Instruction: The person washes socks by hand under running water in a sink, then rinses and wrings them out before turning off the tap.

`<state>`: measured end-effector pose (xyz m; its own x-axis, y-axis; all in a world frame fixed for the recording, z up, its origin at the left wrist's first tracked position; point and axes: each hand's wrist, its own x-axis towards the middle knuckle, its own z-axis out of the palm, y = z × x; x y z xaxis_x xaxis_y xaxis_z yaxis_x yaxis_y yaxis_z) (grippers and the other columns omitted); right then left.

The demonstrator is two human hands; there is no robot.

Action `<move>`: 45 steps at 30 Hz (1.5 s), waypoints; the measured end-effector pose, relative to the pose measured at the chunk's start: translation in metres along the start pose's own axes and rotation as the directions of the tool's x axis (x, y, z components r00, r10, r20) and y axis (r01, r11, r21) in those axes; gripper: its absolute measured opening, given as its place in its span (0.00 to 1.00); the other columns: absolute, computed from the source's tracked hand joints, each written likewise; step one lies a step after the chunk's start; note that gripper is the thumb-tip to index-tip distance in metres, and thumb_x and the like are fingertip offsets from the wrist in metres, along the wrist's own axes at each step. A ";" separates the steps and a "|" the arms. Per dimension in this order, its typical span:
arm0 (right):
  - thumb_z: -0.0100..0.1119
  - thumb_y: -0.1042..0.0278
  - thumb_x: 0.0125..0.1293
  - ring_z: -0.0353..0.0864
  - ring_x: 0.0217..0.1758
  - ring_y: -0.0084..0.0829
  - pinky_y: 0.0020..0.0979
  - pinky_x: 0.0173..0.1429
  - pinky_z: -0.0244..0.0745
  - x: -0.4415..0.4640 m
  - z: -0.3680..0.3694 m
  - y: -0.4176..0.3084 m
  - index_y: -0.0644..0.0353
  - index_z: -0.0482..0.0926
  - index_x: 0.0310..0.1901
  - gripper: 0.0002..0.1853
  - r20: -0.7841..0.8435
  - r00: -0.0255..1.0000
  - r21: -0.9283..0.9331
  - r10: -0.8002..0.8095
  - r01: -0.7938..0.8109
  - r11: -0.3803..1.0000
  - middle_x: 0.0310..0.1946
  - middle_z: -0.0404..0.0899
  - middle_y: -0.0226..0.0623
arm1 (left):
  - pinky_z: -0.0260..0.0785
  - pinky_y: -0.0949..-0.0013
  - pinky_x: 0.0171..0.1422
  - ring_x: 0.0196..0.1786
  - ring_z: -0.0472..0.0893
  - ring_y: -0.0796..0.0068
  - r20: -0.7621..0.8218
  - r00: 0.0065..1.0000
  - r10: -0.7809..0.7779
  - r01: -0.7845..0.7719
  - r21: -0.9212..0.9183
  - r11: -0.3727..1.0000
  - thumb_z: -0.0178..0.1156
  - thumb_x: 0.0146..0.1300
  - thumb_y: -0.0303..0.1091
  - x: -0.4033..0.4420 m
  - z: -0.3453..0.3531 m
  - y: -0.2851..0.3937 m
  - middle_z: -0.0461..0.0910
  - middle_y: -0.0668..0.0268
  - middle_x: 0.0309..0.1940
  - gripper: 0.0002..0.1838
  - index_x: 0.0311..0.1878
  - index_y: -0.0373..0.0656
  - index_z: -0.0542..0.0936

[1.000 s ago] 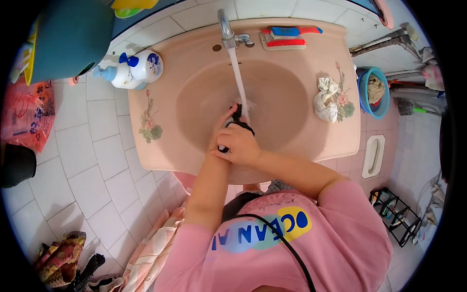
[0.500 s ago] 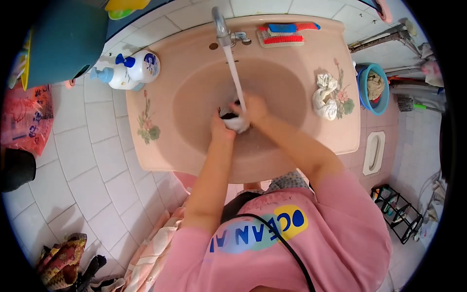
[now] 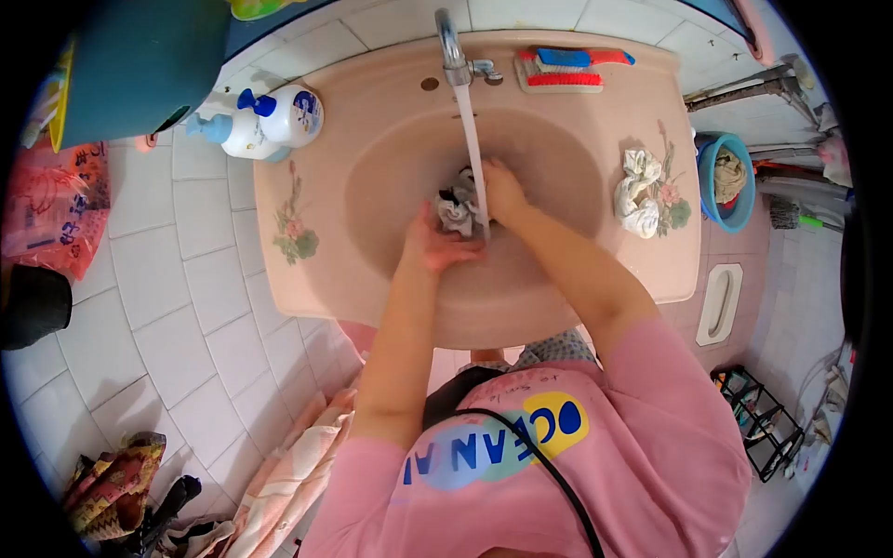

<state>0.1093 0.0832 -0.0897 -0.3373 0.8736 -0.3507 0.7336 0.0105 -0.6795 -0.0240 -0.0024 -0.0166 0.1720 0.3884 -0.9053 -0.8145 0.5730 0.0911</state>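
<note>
A crumpled white-and-black wet cloth (image 3: pixel 457 216), possibly a small garment, is bunched low in the pink sink basin (image 3: pixel 372 177). My left hand (image 3: pixel 441 245) lies along its near left side, thumb raised and fingers stretched out beneath the stream. On the far right side, my right hand (image 3: pixel 504 193) is curled against the cloth, gripping its edge, its fingertips partly hidden. Water runs from the chrome faucet (image 3: pixel 453 51) between my hands, down past the cloth. A second twisted white cloth (image 3: pixel 637 193) rests on the sink's right rim.
Two pump bottles (image 3: pixel 293 116) stand on the left rim. Scrubbing brushes (image 3: pixel 563 71) lie at the back right. A blue bucket (image 3: pixel 727 183) with cloths hangs or stands right of the sink. A black wire rack (image 3: pixel 758 423) sits on the floor.
The cloth, earlier held stretched open between both hands, is now bunched up. My left hand has spread its fingers under it. The view has shifted slightly.
</note>
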 end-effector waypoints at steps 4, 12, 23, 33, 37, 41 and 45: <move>0.67 0.65 0.48 0.77 0.45 0.36 0.35 0.51 0.70 -0.072 -0.038 -0.059 0.54 0.77 0.48 0.23 0.008 0.885 0.437 -0.465 0.416 0.798 0.39 0.79 0.40 | 0.51 0.43 0.66 0.66 0.58 0.54 0.370 0.927 0.052 -0.039 -0.044 0.998 0.42 0.66 0.53 0.021 0.000 0.001 0.52 0.53 0.65 0.32 0.66 0.42 0.52; 0.64 0.74 0.51 0.76 0.43 0.29 0.30 0.50 0.70 -0.074 -0.020 -0.033 0.56 0.74 0.52 0.23 0.162 0.978 0.828 0.131 -0.207 0.521 0.39 0.77 0.32 | 0.63 0.56 0.62 0.57 0.71 0.59 0.310 0.921 0.237 -0.234 -0.047 0.971 0.46 0.64 0.54 0.050 -0.010 -0.033 0.68 0.56 0.56 0.30 0.59 0.39 0.64; 0.53 0.55 0.65 0.71 0.33 0.25 0.30 0.36 0.69 -0.070 0.009 -0.041 0.60 0.74 0.43 0.16 0.241 0.873 0.956 0.423 -0.290 0.054 0.32 0.74 0.32 | 0.69 0.65 0.39 0.32 0.79 0.69 -0.008 0.678 0.735 -0.531 0.686 0.497 0.56 0.60 0.48 0.039 0.011 -0.053 0.79 0.60 0.26 0.21 0.36 0.36 0.79; 0.46 0.52 0.66 0.75 0.40 0.37 0.43 0.44 0.72 -0.058 -0.050 -0.054 0.59 0.73 0.48 0.19 0.673 0.703 0.640 0.231 -0.710 0.295 0.43 0.75 0.39 | 0.75 0.57 0.44 0.40 0.80 0.62 -0.122 0.883 0.454 -0.467 -0.124 0.875 0.58 0.59 0.38 -0.023 -0.012 -0.008 0.79 0.60 0.39 0.15 0.45 0.39 0.74; 0.45 0.48 0.67 0.75 0.30 0.29 0.34 0.34 0.71 0.002 -0.052 -0.005 0.59 0.75 0.40 0.21 0.235 0.972 0.560 0.006 -0.141 0.817 0.31 0.78 0.33 | 0.76 0.58 0.45 0.41 0.80 0.64 -0.061 0.842 0.537 -0.530 -0.286 0.799 0.58 0.60 0.38 -0.059 -0.041 0.026 0.78 0.61 0.41 0.16 0.46 0.37 0.74; 0.41 0.52 0.70 0.62 0.17 0.20 0.22 0.24 0.62 0.049 -0.115 -0.085 0.54 0.69 0.27 0.18 0.268 0.949 0.925 0.167 -0.302 0.231 0.16 0.65 0.25 | 0.76 0.61 0.44 0.41 0.80 0.66 -0.142 0.638 0.757 -0.766 -0.212 0.607 0.57 0.61 0.37 -0.079 -0.066 0.047 0.78 0.62 0.41 0.15 0.46 0.36 0.74; 0.38 0.62 0.68 0.55 0.14 0.16 0.17 0.15 0.49 0.087 -0.151 -0.104 0.52 0.61 0.22 0.15 0.486 0.839 0.855 0.244 -0.515 0.067 0.14 0.60 0.22 | 0.72 0.69 0.45 0.41 0.79 0.70 -0.288 0.378 0.880 -0.878 0.190 0.439 0.57 0.62 0.37 -0.094 -0.082 0.037 0.78 0.59 0.41 0.17 0.47 0.32 0.74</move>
<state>0.0932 0.2320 0.0475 -0.3905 0.4989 -0.7737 -0.2815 -0.8649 -0.4156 -0.1157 -0.0762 0.0377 -0.8111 0.4432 -0.3816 -0.4037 0.0477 0.9136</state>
